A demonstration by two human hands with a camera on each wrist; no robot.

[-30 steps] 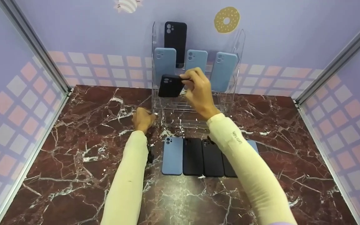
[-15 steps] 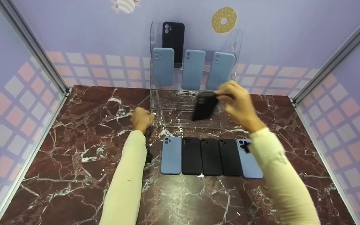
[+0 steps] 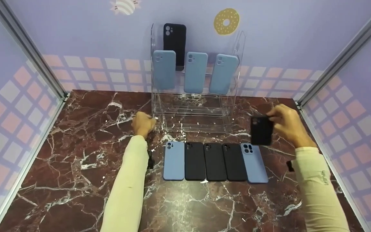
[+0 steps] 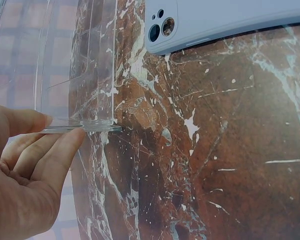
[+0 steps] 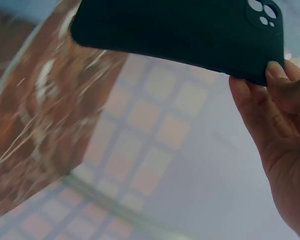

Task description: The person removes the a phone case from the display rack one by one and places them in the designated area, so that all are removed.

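In the head view, my right hand (image 3: 287, 124) holds a black phone case (image 3: 261, 130) above the table, right of the stand. The right wrist view shows thumb and fingers pinching that case near its camera cutout corner. My left hand (image 3: 143, 124) is at the lower left side of a clear acrylic stand (image 3: 192, 113). Its thumb and fingers pinch the stand's side panel (image 4: 65, 125) in the left wrist view. On the stand, light blue cases (image 3: 195, 72) line one tier, and a black case (image 3: 175, 42) stands behind the left one.
Several cases lie in a row before the stand: a blue case (image 3: 174, 161) at left, black cases (image 3: 214, 161) in the middle, and a blue case (image 3: 254, 163) at right. Purple wall panels enclose the back and sides of the marbled table (image 3: 76, 154).
My right hand has carried the black case away from the stand, rightward and down toward the right side of the table. The left hand keeps its place at the stand.
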